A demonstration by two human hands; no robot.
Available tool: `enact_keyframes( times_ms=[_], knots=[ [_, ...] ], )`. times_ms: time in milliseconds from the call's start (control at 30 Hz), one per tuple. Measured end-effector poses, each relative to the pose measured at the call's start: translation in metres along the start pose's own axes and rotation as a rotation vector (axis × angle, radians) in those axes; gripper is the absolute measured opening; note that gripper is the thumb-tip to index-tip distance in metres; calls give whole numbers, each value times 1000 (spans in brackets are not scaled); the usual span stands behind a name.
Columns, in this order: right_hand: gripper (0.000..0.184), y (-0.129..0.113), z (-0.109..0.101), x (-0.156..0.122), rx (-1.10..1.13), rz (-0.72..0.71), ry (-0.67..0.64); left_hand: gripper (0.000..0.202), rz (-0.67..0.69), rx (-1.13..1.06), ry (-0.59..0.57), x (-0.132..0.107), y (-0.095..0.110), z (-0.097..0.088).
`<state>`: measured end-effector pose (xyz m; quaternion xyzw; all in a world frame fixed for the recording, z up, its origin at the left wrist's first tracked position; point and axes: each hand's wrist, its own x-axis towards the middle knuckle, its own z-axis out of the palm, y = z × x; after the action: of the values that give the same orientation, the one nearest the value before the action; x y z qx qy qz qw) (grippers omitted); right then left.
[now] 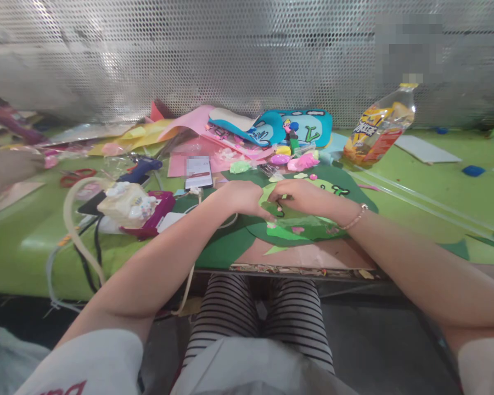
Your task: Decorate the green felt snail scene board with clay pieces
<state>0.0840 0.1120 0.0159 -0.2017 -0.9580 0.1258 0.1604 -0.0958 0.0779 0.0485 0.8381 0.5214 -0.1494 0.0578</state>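
Observation:
Both hands meet over a layered green foam craft piece (313,235), which has small pink shapes and black-outlined curls on it. My left hand (245,197) is closed at the piece's left edge, its fingertips on the light green layer and its other fingers mostly hidden. My right hand (302,196) bends over the piece from the right with thumb and fingertips pinched together. Whatever lies in that pinch is too small to make out. Under the work lies a larger dark green sheet (356,189), reaching left below my left forearm.
A phone (198,171), a blue glue gun (142,167), red scissors (77,176) and a cream decorated box (127,204) with cables stand left. Behind are clay packets (302,161) and blue foam pieces (319,129). A tilted bottle (381,131) stands right. Another person's hand (14,170) is far left.

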Motion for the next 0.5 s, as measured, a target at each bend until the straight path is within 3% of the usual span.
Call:
enact_keyframes(
  times_ms=[367,500],
  knots=[
    [22,2,3,2,-17,-12,20,72,8,-15,14,-1,-2,-2],
    [22,4,5,2,-16,21,30,69,49,-56,101,0,-4,-1]
  ],
)
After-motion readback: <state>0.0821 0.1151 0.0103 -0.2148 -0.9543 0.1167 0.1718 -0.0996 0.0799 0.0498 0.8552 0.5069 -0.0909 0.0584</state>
